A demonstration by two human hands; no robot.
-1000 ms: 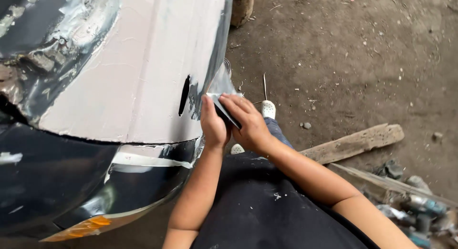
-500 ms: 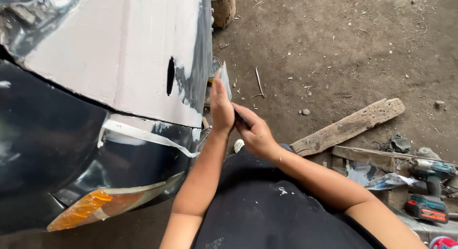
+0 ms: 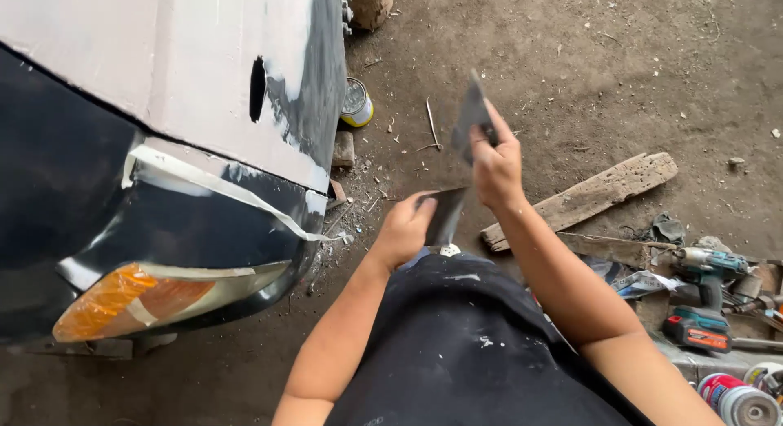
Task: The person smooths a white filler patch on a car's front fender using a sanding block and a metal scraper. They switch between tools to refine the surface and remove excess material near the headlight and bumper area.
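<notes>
While right hand (image 3: 496, 166) grips raised scraper (image 3: 471, 116) | left hand (image 3: 404, 228) clamps second blade (image 3: 444, 215) | wipe edges clean, flat.

soft, even daylight; faint shadows on dirt; mild motion blur; slight wide-angle edge distortion.

The car body panel (image 3: 98, 189) at the left is showing glossy dark paint, while its upper part (image 3: 163, 59) is wearing a matt, pale coat of filler, chalky and smooth. Strips of pale paper tape (image 3: 212, 185) are lying along it, and the amber lamp (image 3: 122, 299) is looking like glossy plastic. The two thin blades (image 3: 471, 116) (image 3: 444, 216) in the hands are looking like dull grey metal. The plank (image 3: 587, 199) at the right is showing rough, weathered wood on a gritty, matt dirt floor (image 3: 571, 59). The dark cloth (image 3: 457, 352) nearest is matt, flecked pale.
</notes>
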